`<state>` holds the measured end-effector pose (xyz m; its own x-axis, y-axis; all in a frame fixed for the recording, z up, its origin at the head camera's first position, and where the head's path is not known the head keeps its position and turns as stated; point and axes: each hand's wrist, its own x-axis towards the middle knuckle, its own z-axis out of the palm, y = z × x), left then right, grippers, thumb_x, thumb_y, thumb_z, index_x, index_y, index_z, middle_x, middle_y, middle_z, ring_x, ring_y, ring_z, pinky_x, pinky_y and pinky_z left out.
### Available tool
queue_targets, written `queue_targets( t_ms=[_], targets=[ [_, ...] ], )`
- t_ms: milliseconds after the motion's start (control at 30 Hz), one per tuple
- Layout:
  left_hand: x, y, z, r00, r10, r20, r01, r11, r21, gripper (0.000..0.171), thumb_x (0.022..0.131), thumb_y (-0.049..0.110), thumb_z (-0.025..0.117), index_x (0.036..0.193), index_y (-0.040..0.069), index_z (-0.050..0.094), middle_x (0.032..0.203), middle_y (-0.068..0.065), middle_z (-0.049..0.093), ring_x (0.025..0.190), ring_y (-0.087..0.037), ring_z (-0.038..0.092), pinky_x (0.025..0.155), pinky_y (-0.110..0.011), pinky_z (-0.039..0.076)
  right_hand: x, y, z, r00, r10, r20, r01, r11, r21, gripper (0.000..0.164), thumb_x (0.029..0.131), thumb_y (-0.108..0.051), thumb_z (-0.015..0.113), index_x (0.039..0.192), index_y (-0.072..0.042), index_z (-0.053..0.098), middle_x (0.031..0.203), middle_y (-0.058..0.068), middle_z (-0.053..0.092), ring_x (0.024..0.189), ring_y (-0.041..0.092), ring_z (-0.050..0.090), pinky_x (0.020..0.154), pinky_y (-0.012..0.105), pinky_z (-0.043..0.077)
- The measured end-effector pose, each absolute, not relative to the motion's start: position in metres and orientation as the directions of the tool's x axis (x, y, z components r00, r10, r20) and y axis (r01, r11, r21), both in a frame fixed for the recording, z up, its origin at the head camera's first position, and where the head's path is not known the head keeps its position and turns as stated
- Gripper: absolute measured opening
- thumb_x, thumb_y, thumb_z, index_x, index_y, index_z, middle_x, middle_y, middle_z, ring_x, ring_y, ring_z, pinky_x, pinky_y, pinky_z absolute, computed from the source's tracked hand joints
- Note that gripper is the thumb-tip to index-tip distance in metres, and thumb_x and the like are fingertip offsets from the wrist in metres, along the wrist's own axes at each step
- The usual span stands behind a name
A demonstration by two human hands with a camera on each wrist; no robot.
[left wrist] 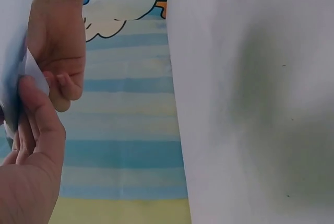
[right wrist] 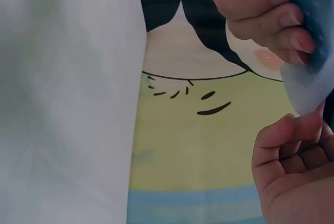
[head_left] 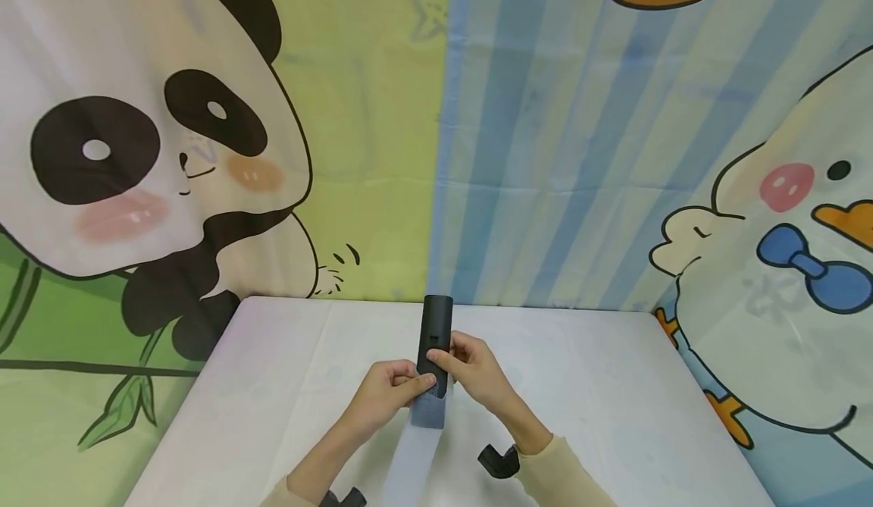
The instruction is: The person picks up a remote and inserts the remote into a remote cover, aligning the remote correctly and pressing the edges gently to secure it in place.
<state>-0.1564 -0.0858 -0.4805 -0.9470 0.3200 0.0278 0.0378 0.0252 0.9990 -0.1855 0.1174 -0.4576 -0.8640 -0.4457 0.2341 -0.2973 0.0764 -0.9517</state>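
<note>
A long black object [head_left: 435, 321] with rounded edges and a small slot stands up between my hands; its exact kind cannot be told. Around its lower end is a translucent whitish plastic sleeve [head_left: 412, 461], which trails down toward me and looks bluish [head_left: 427, 412] near the black end. My left hand [head_left: 385, 393] pinches the sleeve at the object's lower left, thumb across the front. Slightly higher, my right hand [head_left: 477, 370] grips the right side, its thumb on the black face. The right wrist view shows the sleeve's pale edge [right wrist: 308, 91] between both hands' fingers.
The white tabletop [head_left: 580, 386] spreads beneath my hands. Black devices [head_left: 499, 461] are worn at my wrists, below beige sleeves [head_left: 562, 473]. Behind the table's far edge hangs a printed cloth with a panda [head_left: 259, 173] on the left and blue stripes on the right.
</note>
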Motion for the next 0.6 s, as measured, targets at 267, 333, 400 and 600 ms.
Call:
queue_targets(
  t_ms=[267,333,400,600],
  targets=[
    [-0.157,-0.088,-0.475,-0.985,0.151,0.084,0.081,-0.026,0.996,0.035,0.091,0.032,0.076,0.077,0.004,0.061,0.06,0.002,0.039,0.056,-0.009,0.036,0.052,-0.022,0.032,-0.178,0.127,-0.462,-0.867,-0.406,0.289,-0.371,0.138,-0.918,0.013,0.104,-0.013,0.057,0.092,-0.006,0.057,0.071,0.008,0.051,0.059,0.016,0.047,0.054,0.026,0.042],
    [-0.158,-0.089,-0.473,-0.988,0.132,0.078,0.073,-0.039,0.997,0.035,0.091,0.031,0.076,0.077,0.003,0.06,0.061,0.0,0.041,0.058,-0.01,0.039,0.054,-0.022,0.035,-0.175,0.128,-0.464,-0.832,-0.481,0.276,-0.377,0.125,-0.918,0.022,0.106,-0.013,0.051,0.086,-0.005,0.054,0.066,0.012,0.049,0.058,0.02,0.048,0.057,0.026,0.041],
    [-0.157,-0.089,-0.472,-0.986,0.148,0.072,0.066,-0.047,0.997,0.035,0.092,0.031,0.075,0.079,0.003,0.06,0.061,-0.001,0.046,0.059,-0.011,0.043,0.055,-0.022,0.038,-0.171,0.127,-0.467,-0.777,-0.568,0.271,-0.376,0.074,-0.924,0.026,0.108,-0.011,0.046,0.085,-0.004,0.053,0.066,0.015,0.048,0.058,0.026,0.048,0.058,0.028,0.042],
    [-0.154,-0.087,-0.473,-0.962,0.259,0.083,0.073,-0.048,0.996,0.029,0.095,0.029,0.072,0.092,0.0,0.065,0.069,-0.005,0.06,0.064,-0.011,0.049,0.06,-0.024,0.042,-0.167,0.125,-0.472,-0.725,-0.608,0.322,-0.389,-0.023,-0.921,0.023,0.106,-0.003,0.047,0.083,-0.005,0.052,0.063,0.012,0.044,0.054,0.014,0.04,0.05,0.031,0.036]
  ],
)
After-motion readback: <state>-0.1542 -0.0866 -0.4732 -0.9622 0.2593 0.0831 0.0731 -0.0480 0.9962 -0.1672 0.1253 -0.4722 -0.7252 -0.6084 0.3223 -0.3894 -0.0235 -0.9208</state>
